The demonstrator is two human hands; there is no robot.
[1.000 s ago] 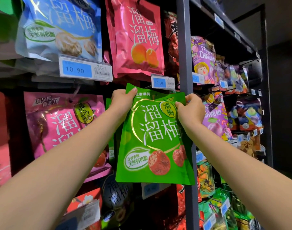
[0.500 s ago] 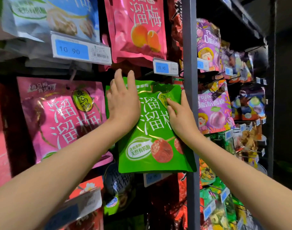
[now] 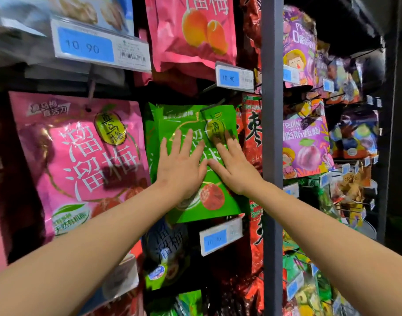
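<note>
1. Your left hand [image 3: 181,166] and right hand [image 3: 235,168] lie flat with fingers straight, pressing the green bag [image 3: 168,124]; neither grips it.
2. It hangs near the right edge of the rack [image 3: 271,133].
3. It is likely light, soft and slick: pinch its top corners.

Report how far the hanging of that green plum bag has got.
Done: the green plum bag seems hung in its slot between the pink bag and the red packets. In hand: left hand and right hand press flat on its front, fingers straight, no grip. Left: probably smooth the creased top right corner, then lift both hands away.
</note>
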